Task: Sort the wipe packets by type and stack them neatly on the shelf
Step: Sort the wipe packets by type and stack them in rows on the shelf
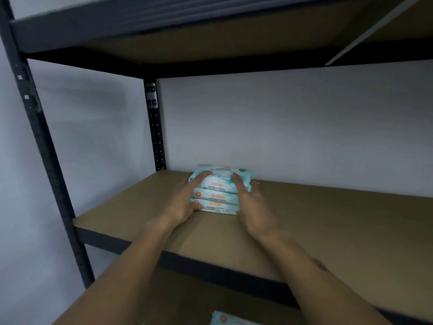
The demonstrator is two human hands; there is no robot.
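Left grip [187,198] and right grip [251,200] clasped opposite ends of a stack of three pale-teal plastic wipe packets [219,195], fingers curled over the top packet. The stack rested on the brown fibreboard shelf [328,219], toward its back left, near the dark metal rear upright [154,127].

Packet stack [219,198] between the fingers [201,177] of left hand [185,202] and right hand [253,202]: pale mint-teal with white swirls, orange logo, dark teal lettering. Orange round badges just beside the left thumb, on the two lower packs. Shelf board [328,219] under the fingers: plain tan-brown. Frame upright [155,137] beyond the left fingertips: near-black, rows of small holes. Wall [281,125] past the fingertips: plain pale grey. Loose packet [225,320] well behind the fingers, on a lower board: same mint, orange dot.
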